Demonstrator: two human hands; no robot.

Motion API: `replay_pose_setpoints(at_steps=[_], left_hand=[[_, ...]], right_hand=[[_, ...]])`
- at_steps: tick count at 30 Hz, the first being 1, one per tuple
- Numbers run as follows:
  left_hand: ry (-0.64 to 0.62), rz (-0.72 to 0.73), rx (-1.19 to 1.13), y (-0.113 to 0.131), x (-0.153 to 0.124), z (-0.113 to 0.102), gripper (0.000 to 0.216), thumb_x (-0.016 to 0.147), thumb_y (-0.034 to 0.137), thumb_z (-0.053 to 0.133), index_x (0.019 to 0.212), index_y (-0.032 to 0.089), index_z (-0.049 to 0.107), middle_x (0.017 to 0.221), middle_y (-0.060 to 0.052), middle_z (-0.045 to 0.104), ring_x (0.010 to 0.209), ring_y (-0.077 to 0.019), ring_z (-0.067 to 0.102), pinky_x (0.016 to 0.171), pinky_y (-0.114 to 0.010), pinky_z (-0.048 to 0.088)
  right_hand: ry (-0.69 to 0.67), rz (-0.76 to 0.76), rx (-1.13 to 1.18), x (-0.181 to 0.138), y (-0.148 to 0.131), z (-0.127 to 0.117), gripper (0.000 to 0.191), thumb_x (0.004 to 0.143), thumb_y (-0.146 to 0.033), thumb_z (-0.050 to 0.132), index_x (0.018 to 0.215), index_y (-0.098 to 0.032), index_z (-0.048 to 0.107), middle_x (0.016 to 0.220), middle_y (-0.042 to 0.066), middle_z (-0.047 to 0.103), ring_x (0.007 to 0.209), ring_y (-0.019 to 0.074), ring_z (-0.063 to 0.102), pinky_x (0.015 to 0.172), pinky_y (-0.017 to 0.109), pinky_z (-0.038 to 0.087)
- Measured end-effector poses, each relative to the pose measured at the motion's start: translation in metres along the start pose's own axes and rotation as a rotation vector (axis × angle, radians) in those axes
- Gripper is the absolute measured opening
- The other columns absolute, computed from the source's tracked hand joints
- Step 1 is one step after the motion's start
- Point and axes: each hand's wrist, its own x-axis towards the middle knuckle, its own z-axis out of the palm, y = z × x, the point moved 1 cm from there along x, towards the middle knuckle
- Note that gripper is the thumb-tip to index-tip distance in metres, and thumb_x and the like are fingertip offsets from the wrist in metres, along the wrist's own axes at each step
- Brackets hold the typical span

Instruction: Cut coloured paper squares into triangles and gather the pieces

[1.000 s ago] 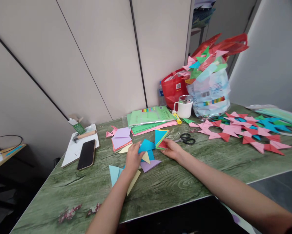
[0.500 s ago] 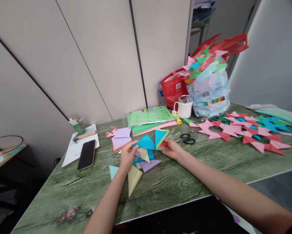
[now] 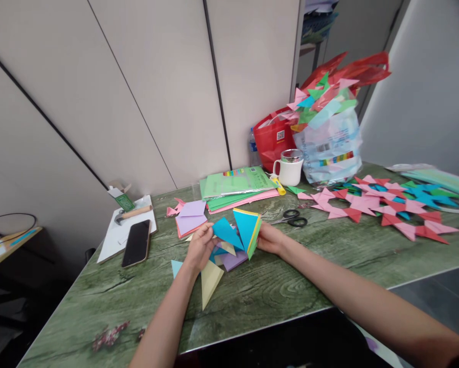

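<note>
My left hand [image 3: 198, 249] pinches a blue folded paper triangle [image 3: 226, 231], lifted a little above the green table [image 3: 275, 291]. My right hand [image 3: 270, 238] grips a stack of folded triangles [image 3: 248, 230], blue in front with yellow and green edges, tilted upright. The blue triangle's tip nearly touches the stack. Under my hands lies a loose pile of folded pieces: a purple one [image 3: 234, 260], a pale yellow one [image 3: 210, 280] and a light blue one [image 3: 176, 267].
A phone [image 3: 136, 243] lies on a white board at the left. Purple paper squares [image 3: 190, 217], green and pink paper packs [image 3: 237, 186], a white mug [image 3: 290, 167], scissors [image 3: 294, 218], bags of folded pieces [image 3: 329, 128] and joined pink, red and blue shapes [image 3: 383, 207] lie beyond.
My left hand picked the blue triangle off the pile and raised it toward the stack. My right hand tilted the stack upright and drew it closer.
</note>
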Motion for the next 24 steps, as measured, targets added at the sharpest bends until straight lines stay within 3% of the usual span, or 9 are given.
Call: replay_pose_setpoints(at_steps=[3, 7, 11, 13, 15, 18, 21, 24], left_hand=[[-0.017, 0.001, 0.014, -0.002, -0.002, 0.005, 0.026, 0.073, 0.042, 0.063, 0.081, 0.017, 0.059, 0.084, -0.006, 0.066, 0.074, -0.0181, 0.062, 0.068, -0.033, 0.050], [-0.002, 0.043, 0.067, -0.004, -0.004, 0.006, 0.024, 0.072, 0.040, 0.065, 0.080, 0.018, 0.062, 0.106, -0.009, 0.063, 0.089, -0.0204, 0.061, 0.071, -0.031, 0.048], [0.034, 0.113, 0.145, -0.007, -0.003, 0.004, 0.018, 0.069, 0.033, 0.069, 0.076, 0.017, 0.067, 0.115, -0.008, 0.059, 0.107, -0.0211, 0.052, 0.084, -0.027, 0.042], [0.030, 0.129, 0.167, -0.008, -0.002, 0.003, 0.021, 0.069, 0.033, 0.070, 0.084, 0.018, 0.068, 0.117, -0.008, 0.057, 0.109, -0.0217, 0.050, 0.086, -0.027, 0.040], [0.014, 0.127, 0.165, -0.009, -0.001, 0.004, 0.039, 0.071, 0.038, 0.067, 0.107, 0.022, 0.062, 0.121, -0.009, 0.053, 0.107, -0.0219, 0.051, 0.084, -0.030, 0.042], [-0.039, 0.094, 0.149, -0.010, -0.002, 0.008, 0.075, 0.069, 0.047, 0.066, 0.134, 0.027, 0.036, 0.126, -0.013, 0.047, 0.102, -0.0224, 0.054, 0.078, -0.032, 0.045], [-0.113, 0.038, 0.169, -0.010, -0.008, 0.016, 0.100, 0.056, 0.042, 0.078, 0.140, 0.029, 0.024, 0.127, -0.016, 0.046, 0.092, -0.0212, 0.057, 0.071, -0.031, 0.048], [-0.143, 0.007, 0.218, -0.009, -0.016, 0.028, 0.105, 0.052, 0.029, 0.082, 0.139, 0.034, 0.024, 0.130, -0.013, 0.043, 0.081, -0.0179, 0.059, 0.064, -0.031, 0.049]], right_hand=[[-0.034, -0.011, -0.054, -0.004, 0.002, 0.009, 0.004, 0.075, -0.014, 0.063, 0.077, -0.012, 0.066, 0.072, 0.004, 0.073, 0.063, 0.0143, 0.067, 0.069, 0.027, 0.054], [-0.089, 0.001, -0.140, -0.010, 0.003, 0.018, 0.015, 0.068, -0.013, 0.069, 0.082, -0.011, 0.067, 0.074, 0.005, 0.073, 0.063, 0.0131, 0.066, 0.066, 0.024, 0.053], [-0.118, 0.017, -0.221, -0.014, 0.006, 0.023, 0.024, 0.060, -0.015, 0.075, 0.082, -0.012, 0.067, 0.070, 0.004, 0.072, 0.058, 0.0124, 0.065, 0.060, 0.022, 0.052], [-0.102, -0.003, -0.254, -0.013, 0.007, 0.023, 0.026, 0.058, -0.020, 0.078, 0.080, -0.012, 0.066, 0.068, 0.003, 0.071, 0.056, 0.0128, 0.064, 0.060, 0.024, 0.052], [-0.049, -0.058, -0.286, -0.010, 0.007, 0.021, 0.029, 0.058, -0.029, 0.078, 0.078, -0.012, 0.065, 0.066, 0.003, 0.069, 0.056, 0.0136, 0.063, 0.061, 0.026, 0.051], [0.088, -0.189, -0.350, -0.004, 0.005, 0.014, 0.036, 0.060, -0.042, 0.074, 0.078, -0.014, 0.062, 0.065, 0.003, 0.068, 0.058, 0.0159, 0.063, 0.063, 0.030, 0.051], [0.260, -0.347, -0.457, 0.000, 0.004, 0.008, 0.038, 0.064, -0.048, 0.067, 0.081, -0.016, 0.059, 0.070, 0.003, 0.067, 0.063, 0.0183, 0.063, 0.065, 0.032, 0.049], [0.398, -0.493, -0.614, -0.002, 0.005, 0.012, 0.033, 0.070, -0.046, 0.061, 0.084, -0.017, 0.056, 0.080, 0.003, 0.065, 0.076, 0.0208, 0.060, 0.074, 0.035, 0.046]])
